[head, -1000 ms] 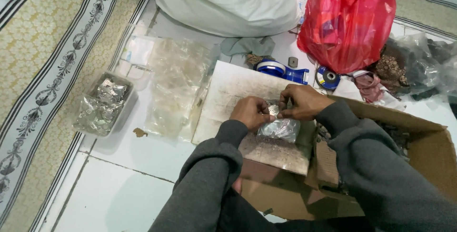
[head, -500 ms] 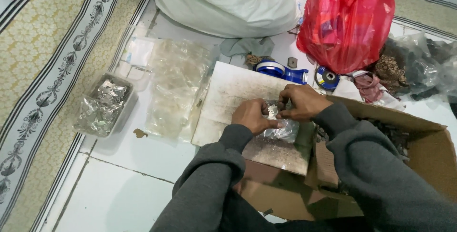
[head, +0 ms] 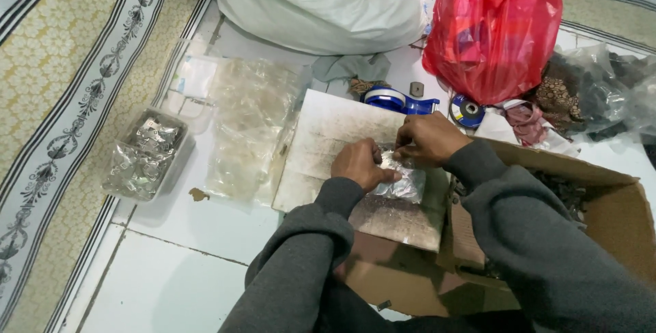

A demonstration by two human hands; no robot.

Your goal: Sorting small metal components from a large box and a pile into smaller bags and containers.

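Observation:
My left hand and my right hand meet over a worn white board on the floor. Both pinch the top of a small clear plastic bag filled with small silvery pieces. The bag lies on the board just below my fingers. Grey sleeves cover both arms. To the right stands an open cardboard box with dark small parts inside.
A clear tray of filled silvery packets sits at the left, beside a pile of empty clear bags. A blue tape dispenser, a red plastic bag and a big white sack lie beyond the board. Patterned carpet borders the tiles.
Both hands have stayed on the small bag, shifting slightly as the fingers work at its top edge. Nothing else has moved.

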